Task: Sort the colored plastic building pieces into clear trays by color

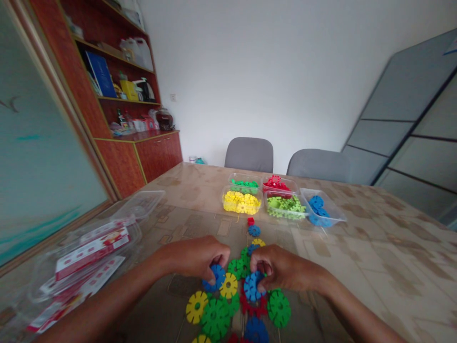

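Observation:
My left hand point(210, 257) pinches a blue notched disc point(216, 278) at the left side of a cluster of plastic snowflake discs. In my right hand point(274, 267) is another blue disc point(253, 286), gripped between thumb and fingers above red pieces point(254, 307). Between the hands lie a yellow disc point(228, 286) and green discs point(235, 269). Nearer to me are a large green disc point(216, 318), a yellow disc point(196, 307) and a blue disc point(256, 329). A green disc point(279, 308) sits at the right. Whether the held discs are joined to the others, I cannot tell.
Clear tubs hold yellow point(242, 204), light green point(285, 206), red point(276, 184), green point(244, 184) and blue point(319, 209) pieces. A small blue disc point(254, 230) lies ahead of the cluster. Lids and printed cards point(94, 250) are stacked at left. Two grey chairs point(249, 155) stand behind the table.

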A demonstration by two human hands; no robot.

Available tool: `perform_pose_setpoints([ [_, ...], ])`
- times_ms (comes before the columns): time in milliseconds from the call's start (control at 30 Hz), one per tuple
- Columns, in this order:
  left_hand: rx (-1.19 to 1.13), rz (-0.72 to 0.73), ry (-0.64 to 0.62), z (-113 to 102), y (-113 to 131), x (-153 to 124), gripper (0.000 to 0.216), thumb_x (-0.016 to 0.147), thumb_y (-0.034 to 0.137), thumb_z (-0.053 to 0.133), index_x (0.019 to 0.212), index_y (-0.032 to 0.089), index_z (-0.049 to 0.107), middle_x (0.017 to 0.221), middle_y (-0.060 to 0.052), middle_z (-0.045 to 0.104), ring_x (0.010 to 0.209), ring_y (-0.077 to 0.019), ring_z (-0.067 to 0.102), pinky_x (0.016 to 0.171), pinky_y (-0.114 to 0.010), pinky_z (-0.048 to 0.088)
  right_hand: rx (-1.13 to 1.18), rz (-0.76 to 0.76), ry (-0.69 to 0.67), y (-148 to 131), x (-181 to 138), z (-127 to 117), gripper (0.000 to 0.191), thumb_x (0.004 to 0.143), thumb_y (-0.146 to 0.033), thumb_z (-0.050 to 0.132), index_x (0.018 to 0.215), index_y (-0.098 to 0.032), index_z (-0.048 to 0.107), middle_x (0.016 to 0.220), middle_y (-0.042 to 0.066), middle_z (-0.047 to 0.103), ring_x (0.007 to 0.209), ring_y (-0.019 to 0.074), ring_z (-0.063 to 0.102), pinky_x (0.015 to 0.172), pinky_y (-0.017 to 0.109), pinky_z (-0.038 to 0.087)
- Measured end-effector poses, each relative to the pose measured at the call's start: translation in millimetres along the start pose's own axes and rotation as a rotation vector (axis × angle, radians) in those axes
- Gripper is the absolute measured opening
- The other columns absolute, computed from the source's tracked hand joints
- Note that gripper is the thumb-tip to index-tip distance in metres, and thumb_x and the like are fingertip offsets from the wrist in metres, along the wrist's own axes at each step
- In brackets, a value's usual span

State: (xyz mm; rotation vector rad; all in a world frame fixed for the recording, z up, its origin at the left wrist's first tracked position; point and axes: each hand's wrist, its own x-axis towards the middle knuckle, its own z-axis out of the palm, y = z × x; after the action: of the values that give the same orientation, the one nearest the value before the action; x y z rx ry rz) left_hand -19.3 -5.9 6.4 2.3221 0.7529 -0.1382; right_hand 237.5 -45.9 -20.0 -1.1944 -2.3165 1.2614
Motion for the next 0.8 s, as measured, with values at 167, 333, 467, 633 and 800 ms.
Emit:
perform_pose_setpoints([
  [167, -0.217, 0.054, 0.106, 4, 4, 7, 0.025, 0.068, 0.008, 0.070, 0.085, 0.019, 0.058, 0.069, 0.009, 0.048, 0.064, -0.0097, 0.046, 0.055, -0.018, 0.031, 0.232, 0.000, 0.017, -2, 2, 0, 0.015, 0.069, -0.018, 0.071, 0.074, -0.016, 0.057, 0.060, -0.008, 0.046, 0.055, 0.0078, 0.041, 0.048, 0.019, 0.031],
  [333, -0.430, 0.099, 0.233, 20, 5, 21, 0.025, 0.069, 0.015, 0.068, 0.091, 0.019, 0.055, 0.068, 0.008, 0.050, 0.064, -0.0100, 0.046, 0.055, -0.018, 0.032, 0.352, 0.039, 0.081, 1, 9, 7, 0.026, 0.074, -0.036, 0.068, 0.082, -0.019, 0.051, 0.060, -0.007, 0.051, 0.048, 0.0088, 0.049, 0.042, 0.019, 0.036],
  [467, -0.442, 0.067, 0.326, 29, 2, 30, 0.023, 0.069, 0.018, 0.068, 0.089, 0.016, 0.057, 0.067, 0.007, 0.048, 0.062, -0.0103, 0.044, 0.055, -0.019, 0.033, 0.485, 0.043, 0.157, 4, 14, 12, 0.037, 0.073, -0.049, 0.070, 0.083, -0.020, 0.049, 0.061, -0.006, 0.055, 0.048, 0.0099, 0.056, 0.040, 0.018, 0.041],
  [633, -0.412, 0.050, 0.386, 33, -1, 35, 0.013, 0.071, 0.020, 0.066, 0.070, 0.014, 0.055, 0.066, 0.006, 0.048, 0.063, -0.0107, 0.043, 0.054, -0.019, 0.029, 0.597, 0.026, 0.150, 5, 17, 14, 0.046, 0.070, -0.056, 0.072, 0.085, -0.020, 0.049, 0.057, -0.006, 0.059, 0.048, 0.0103, 0.059, 0.046, 0.021, 0.048],
  [800, -0.447, 0.055, 0.386, 34, 1, 37, 0.019, 0.074, 0.026, 0.063, 0.066, 0.015, 0.050, 0.061, 0.007, 0.041, 0.059, -0.0096, 0.038, 0.052, -0.019, 0.027, 0.619, 0.009, 0.126, 1, 15, 9, 0.049, 0.070, -0.060, 0.071, 0.087, -0.019, 0.050, 0.060, -0.005, 0.061, 0.051, 0.0104, 0.059, 0.049, 0.021, 0.047],
])
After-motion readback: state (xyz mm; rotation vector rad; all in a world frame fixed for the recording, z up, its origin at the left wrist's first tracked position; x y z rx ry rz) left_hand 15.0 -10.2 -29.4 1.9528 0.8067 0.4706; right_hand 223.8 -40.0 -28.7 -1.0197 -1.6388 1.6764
